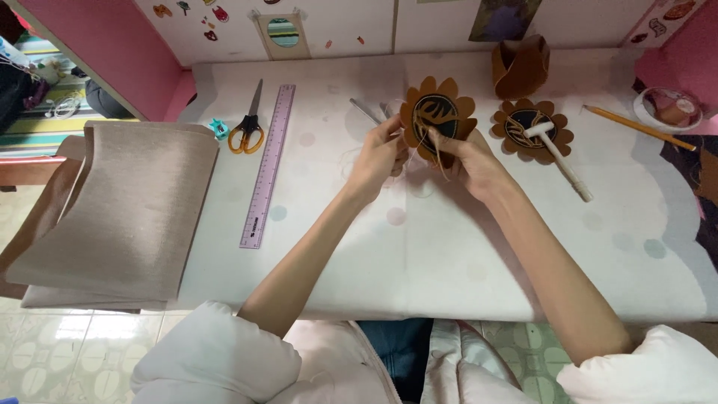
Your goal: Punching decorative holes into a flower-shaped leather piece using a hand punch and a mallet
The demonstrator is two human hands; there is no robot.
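- Head view from where I'm watching: both hands are up over the white spotted tabletop (419, 254), working 1 brown flower-shaped leather piece with a dark round centre (437, 118).
- Left hand (380, 158) has its fingers pinched narrow on the flower's left edge, pale thread (351, 161) trailing off beside it.
- Right hand (474, 163) grips the flower's lower right from beneath, fingers curled tight.
- Just right of that, a 2nd matching brown flower piece (532, 131) lies flat with a small white mallet (559, 155) resting on it.
- Further left: orange-handled scissors (247, 129), a long purple plastic ruler (268, 166), and folded beige fabric (127, 213) hanging off the edge.
- Yellow pencil (632, 127) sits far right.
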